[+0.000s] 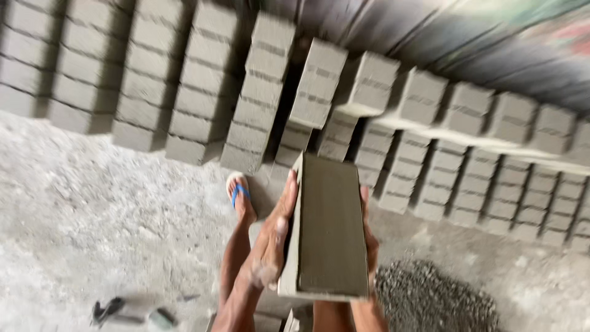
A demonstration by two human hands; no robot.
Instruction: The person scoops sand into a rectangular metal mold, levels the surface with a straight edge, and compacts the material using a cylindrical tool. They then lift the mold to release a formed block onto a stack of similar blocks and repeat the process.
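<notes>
While both hands press inward from opposite sides, a grey concrete block (329, 224) on its flat board (289, 270) is carried between them, held out in front of the body. Left hand (273, 237): palm flat against the left edge of the board, fingers stretched forward along it, grasping. Right hand (370, 243): mostly hidden behind the block's right edge, only fingers and part of the wrist showing, clamped against that side. Block sits wet-looking and dark on top, long axis pointing away from the person.

Just left of the left hand, below it on the ground, a foot in a blue-strapped sandal (238, 192). Beyond the hands, rows of stacked grey blocks (258, 92) stand in columns, running off to the right in a lower row (467, 178). Below and right of the right hand, a heap of dark gravel (430, 298) on the rough concrete floor (92, 209). Far left of the left hand, low down, a small dark tool (107, 309), blurred; kind cannot be told.
</notes>
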